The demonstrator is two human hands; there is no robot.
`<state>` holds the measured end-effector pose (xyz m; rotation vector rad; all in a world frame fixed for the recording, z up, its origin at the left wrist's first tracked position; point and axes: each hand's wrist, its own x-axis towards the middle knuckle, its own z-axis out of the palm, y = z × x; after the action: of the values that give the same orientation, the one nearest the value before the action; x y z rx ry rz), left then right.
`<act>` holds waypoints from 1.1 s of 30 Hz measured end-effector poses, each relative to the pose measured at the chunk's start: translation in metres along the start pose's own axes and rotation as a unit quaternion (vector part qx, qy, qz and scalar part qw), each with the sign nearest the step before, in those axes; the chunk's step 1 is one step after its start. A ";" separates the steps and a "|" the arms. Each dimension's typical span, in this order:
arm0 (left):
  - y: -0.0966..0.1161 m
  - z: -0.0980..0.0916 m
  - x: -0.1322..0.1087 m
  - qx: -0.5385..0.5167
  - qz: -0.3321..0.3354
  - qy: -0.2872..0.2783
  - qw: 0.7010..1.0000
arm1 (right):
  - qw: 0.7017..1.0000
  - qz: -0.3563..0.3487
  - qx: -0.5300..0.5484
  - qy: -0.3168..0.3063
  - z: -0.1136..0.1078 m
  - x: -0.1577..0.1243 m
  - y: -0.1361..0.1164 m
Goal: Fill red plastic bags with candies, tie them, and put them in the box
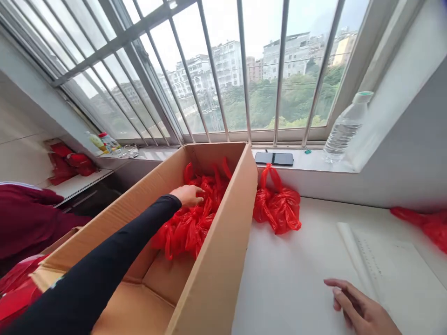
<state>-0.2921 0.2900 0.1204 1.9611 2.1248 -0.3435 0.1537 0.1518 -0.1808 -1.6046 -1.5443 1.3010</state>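
Observation:
My left hand, in a black sleeve, reaches into a long cardboard box. It is over a heap of tied red plastic bags at the far end, fingers apart and near the bags. Whether the fingertips touch them I cannot tell. Low on the right, my right hand hovers by the white table with its index finger stretched out, the others partly bent, and nothing in it. Beside the box stands another knotted red plastic bag.
On the windowsill are a phone and a clear plastic bottle. A sheet of paper lies at right, a red bag beyond it. At left is a person in a maroon sleeve. Window bars stand behind the box.

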 end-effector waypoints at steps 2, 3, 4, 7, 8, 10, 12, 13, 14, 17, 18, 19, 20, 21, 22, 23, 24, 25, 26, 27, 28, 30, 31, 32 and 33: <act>0.013 -0.029 -0.008 -0.014 0.015 0.079 0.997 | 0.996 -0.042 -0.026 0.070 -0.010 0.030 -0.037; 0.022 -0.041 -0.016 -0.024 0.023 0.113 0.993 | 0.993 -0.058 -0.040 0.097 -0.014 0.048 -0.059; 0.033 -0.052 -0.028 -0.034 0.032 0.143 0.989 | 0.989 -0.068 -0.052 0.122 -0.016 0.066 -0.081; 0.075 -0.066 -0.081 -0.082 0.084 0.213 0.970 | 0.982 -0.065 -0.061 0.169 -0.013 0.125 -0.134; 0.091 -0.063 -0.101 -0.132 0.108 0.242 0.955 | 0.979 -0.057 -0.067 0.184 -0.009 0.143 -0.144; 0.125 -0.043 -0.140 -0.217 0.148 0.251 0.931 | 0.977 -0.043 -0.073 0.196 -0.001 0.170 -0.156; 0.156 -0.008 -0.169 -0.290 0.163 0.208 0.920 | 0.981 -0.029 -0.068 0.179 0.006 0.182 -0.157; 0.170 0.014 -0.178 -0.317 0.184 0.182 0.912 | 0.984 -0.024 -0.062 0.167 0.008 0.184 -0.154; 0.181 0.037 -0.184 -0.337 0.206 0.173 0.903 | 0.986 -0.021 -0.056 0.156 0.009 0.181 -0.151; 0.206 0.106 -0.182 -0.350 0.226 0.144 0.898 | 0.991 -0.030 -0.027 0.129 0.008 0.159 -0.134; 0.211 0.125 -0.177 -0.327 0.233 0.149 0.904 | 0.992 -0.037 -0.013 0.118 0.008 0.147 -0.128; 0.215 0.140 -0.171 -0.322 0.221 0.154 0.908 | 0.993 -0.045 0.003 0.105 0.008 0.133 -0.121; 0.219 0.153 -0.163 -0.324 0.200 0.162 0.910 | 0.994 -0.053 0.019 0.090 0.009 0.117 -0.115; 0.223 0.163 -0.155 -0.322 0.179 0.174 0.913 | 0.995 -0.061 0.034 0.073 0.010 0.100 -0.109; 0.226 0.171 -0.147 -0.314 0.163 0.184 0.917 | 0.995 -0.069 0.048 0.055 0.011 0.081 -0.104; 0.229 0.177 -0.140 -0.299 0.157 0.192 0.922 | 0.995 -0.076 0.059 0.038 0.010 0.061 -0.099; 0.232 0.183 -0.133 -0.281 0.158 0.191 0.927 | 0.994 -0.082 0.064 0.020 0.009 0.042 -0.096; 0.235 0.188 -0.127 -0.270 0.158 0.185 0.932 | 0.994 -0.086 0.063 0.004 0.005 0.023 -0.093; 0.236 0.192 -0.122 -0.263 0.158 0.176 0.935 | 0.995 -0.087 0.057 -0.010 0.000 0.007 -0.091; 0.238 0.196 -0.118 -0.262 0.157 0.164 0.938 | 0.995 -0.085 0.045 -0.013 -0.008 -0.006 -0.090; 0.238 0.200 -0.117 -0.263 0.155 0.155 0.940 | 0.996 -0.082 0.030 0.000 -0.016 -0.015 -0.090; 0.239 0.206 -0.118 -0.258 0.158 0.143 0.942 | 0.995 -0.078 -0.004 0.057 -0.033 -0.020 -0.090; 0.239 0.210 -0.121 -0.251 0.158 0.141 0.945 | 0.993 -0.080 -0.021 0.089 -0.039 -0.017 -0.091; 0.239 0.214 -0.124 -0.241 0.153 0.140 0.948 | 0.989 -0.085 -0.034 0.112 -0.043 -0.010 -0.092; 0.240 0.219 -0.128 -0.227 0.145 0.139 0.953 | 0.987 -0.093 -0.045 0.123 -0.045 -0.002 -0.094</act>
<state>-0.0411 0.1171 -0.0491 2.0738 1.8019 0.4602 0.1556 0.1773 -0.0800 -1.5672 -1.5722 0.9102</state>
